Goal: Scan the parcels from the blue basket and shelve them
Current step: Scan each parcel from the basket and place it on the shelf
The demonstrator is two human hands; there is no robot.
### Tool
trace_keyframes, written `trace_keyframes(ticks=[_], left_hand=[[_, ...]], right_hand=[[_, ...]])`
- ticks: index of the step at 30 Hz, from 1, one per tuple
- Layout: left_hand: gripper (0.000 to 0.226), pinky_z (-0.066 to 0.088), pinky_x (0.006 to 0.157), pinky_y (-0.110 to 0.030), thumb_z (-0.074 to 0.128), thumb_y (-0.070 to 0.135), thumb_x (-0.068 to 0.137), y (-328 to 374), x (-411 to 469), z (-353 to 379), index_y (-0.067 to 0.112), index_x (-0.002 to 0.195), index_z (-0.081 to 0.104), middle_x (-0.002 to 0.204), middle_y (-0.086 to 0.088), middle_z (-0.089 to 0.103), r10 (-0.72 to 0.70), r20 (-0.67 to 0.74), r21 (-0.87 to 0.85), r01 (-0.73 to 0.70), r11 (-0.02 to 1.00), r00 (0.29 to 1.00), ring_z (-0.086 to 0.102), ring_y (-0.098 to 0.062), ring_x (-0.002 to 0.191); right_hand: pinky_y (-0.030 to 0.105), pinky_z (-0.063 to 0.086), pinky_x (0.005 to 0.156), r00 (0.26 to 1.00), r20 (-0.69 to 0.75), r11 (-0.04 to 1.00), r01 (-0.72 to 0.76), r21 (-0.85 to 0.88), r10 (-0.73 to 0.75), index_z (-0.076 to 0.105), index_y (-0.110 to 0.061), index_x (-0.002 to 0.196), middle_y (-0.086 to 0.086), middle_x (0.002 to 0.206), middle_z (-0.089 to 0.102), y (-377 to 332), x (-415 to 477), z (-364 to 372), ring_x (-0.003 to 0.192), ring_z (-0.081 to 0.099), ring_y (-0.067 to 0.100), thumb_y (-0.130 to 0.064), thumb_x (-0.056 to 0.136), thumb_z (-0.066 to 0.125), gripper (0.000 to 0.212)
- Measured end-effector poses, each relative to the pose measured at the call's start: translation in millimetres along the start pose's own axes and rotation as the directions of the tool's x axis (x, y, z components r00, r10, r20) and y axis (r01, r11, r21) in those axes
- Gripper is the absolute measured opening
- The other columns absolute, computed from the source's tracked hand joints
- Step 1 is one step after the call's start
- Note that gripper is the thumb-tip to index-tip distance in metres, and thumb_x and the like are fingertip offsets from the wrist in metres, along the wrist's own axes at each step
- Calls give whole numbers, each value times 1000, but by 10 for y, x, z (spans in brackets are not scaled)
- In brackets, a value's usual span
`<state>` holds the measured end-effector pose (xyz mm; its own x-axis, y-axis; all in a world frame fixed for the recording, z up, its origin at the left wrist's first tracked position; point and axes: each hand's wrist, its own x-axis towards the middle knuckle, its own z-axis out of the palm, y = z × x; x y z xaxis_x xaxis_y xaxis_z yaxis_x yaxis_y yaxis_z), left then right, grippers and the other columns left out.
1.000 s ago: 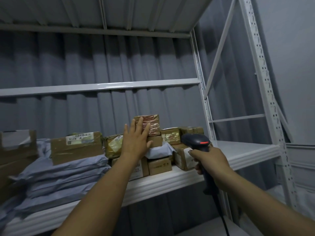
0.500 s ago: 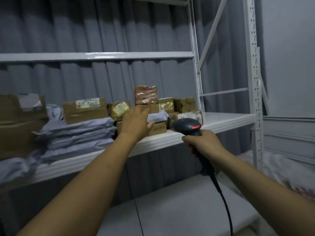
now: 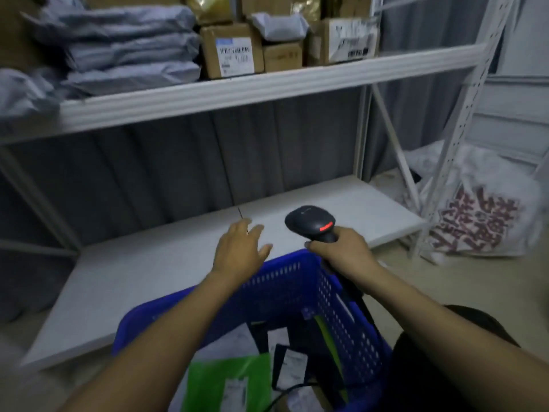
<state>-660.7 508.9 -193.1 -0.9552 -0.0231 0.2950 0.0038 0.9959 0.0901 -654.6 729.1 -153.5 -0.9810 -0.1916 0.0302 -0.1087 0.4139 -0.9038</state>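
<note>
With the left grip [image 3: 240, 254] spread empty and the right grip [image 3: 341, 252] clamped on the scanner [image 3: 310, 223], its cord [image 3: 356, 298] risked being snagged on the blue basket [image 3: 291, 283] beneath.

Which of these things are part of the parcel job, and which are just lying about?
Part of the job: blue basket, green parcel inside it, scanner held in the right hand, open left hand, shelf, boxes and grey mailers on it.
Just lying about: white printed bag beside the rack.
</note>
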Motion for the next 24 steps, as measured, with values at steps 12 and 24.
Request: trace_keyframes(ticks=[12,24], left_hand=[[60,35,105,-34,46,47,98,-12,-973,2390,18,149,33,150,-8,34,71,616,-161,37,986,785,35,-28,136],[130,36,106,-38,69,72,65,312,-1708,3582,16,154,-7,154,-9,20,186,855,-244,58,968,485,34,-30,133]], right_hand=[[9,38,40,918,175,908,-297,-296,357,56,-19,68,-4,51,58,1550,117,440,40,53,5,-29,80,73,24],[23,52,52,819,243,846,-454,-281,520,62,-16,79,-7,55,61,2224,-10,629,42,55,-1,-26,81,76,18]])
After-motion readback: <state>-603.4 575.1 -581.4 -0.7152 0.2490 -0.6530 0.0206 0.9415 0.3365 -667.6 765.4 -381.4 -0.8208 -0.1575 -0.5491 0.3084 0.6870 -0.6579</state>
